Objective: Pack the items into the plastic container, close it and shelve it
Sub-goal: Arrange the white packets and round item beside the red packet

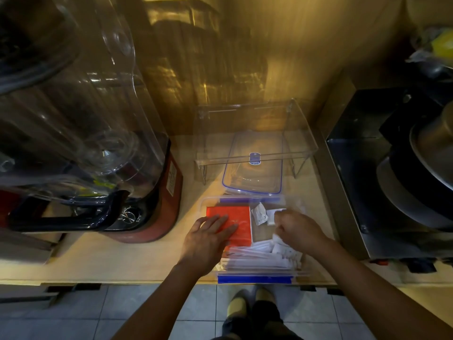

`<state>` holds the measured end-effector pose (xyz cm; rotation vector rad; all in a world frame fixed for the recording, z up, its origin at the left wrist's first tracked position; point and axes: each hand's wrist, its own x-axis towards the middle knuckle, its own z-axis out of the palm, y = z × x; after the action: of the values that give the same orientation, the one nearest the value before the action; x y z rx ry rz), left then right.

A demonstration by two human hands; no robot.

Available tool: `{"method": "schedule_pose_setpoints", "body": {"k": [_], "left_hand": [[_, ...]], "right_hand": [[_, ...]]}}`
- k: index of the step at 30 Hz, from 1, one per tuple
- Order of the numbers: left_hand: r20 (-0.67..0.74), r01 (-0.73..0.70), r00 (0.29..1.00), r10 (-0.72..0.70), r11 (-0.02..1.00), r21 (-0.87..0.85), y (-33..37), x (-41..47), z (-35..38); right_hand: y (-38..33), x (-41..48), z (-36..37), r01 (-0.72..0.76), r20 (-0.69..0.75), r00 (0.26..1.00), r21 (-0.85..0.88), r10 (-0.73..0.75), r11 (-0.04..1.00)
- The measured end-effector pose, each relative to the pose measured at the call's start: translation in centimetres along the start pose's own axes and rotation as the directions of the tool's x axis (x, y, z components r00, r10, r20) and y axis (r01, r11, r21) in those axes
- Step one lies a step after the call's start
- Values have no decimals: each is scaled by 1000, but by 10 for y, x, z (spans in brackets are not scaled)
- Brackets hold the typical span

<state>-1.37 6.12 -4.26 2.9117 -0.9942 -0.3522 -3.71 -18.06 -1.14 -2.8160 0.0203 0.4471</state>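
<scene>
On the counter (pixel 122 261), near its front edge, sits the clear box (pixel 255 278). It has blue clips on its near and far sides. From the head camera I look straight down into it.

I see a red pack (pixel 242 217) lying flat in the left part of the box. My left hand (pixel 208 238) rests on top of the red pack. Its fingers are spread out flat and open, pressing down, not wrapped around anything.

My right hand (pixel 297 230) is over the right part of the box. Its fingers are curled shut around some small white packets (pixel 279 241). More white packets (pixel 261 214) lie loose in the far right part of the box, just beside the red pack. Long white sticks (pixel 255 256) lie in a pile along the near side of the box, under my wrists.

I see the lid (pixel 253 173) lying on the counter just behind the box. It is clear with a blue line around its edge and a blue mark in the middle. Half of it sits under a small clear shelf (pixel 252 133) that stands on thin legs against the wall.

To the left stands a red blender (pixel 137 182) with a big clear jug. To the right is a black stove (pixel 382 173) with a pan (pixel 431 153) on it.

Below the counter I see floor tiles (pixel 147 312) and my feet.
</scene>
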Motion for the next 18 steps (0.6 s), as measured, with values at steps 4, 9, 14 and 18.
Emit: {"method": "schedule_pose_setpoints", "body": {"k": [4, 9, 14, 18], "left_hand": [[9, 5, 1000, -5, 1000, -8, 0, 0, 0], [5, 3, 1000, -3, 1000, -12, 0, 0, -1], [19, 11, 1000, -11, 1000, -21, 0, -1, -2], [31, 10, 999, -9, 999, -30, 0, -1, -3]], "right_hand": [[3, -11, 2, 155, 260, 960, -179, -106, 971], [-4, -14, 7, 158, 278, 954, -139, -115, 978], [-6, -9, -17, 97, 214, 970, 94, -115, 991], [-16, 2, -29, -106, 63, 994, 453, 87, 885]]}}
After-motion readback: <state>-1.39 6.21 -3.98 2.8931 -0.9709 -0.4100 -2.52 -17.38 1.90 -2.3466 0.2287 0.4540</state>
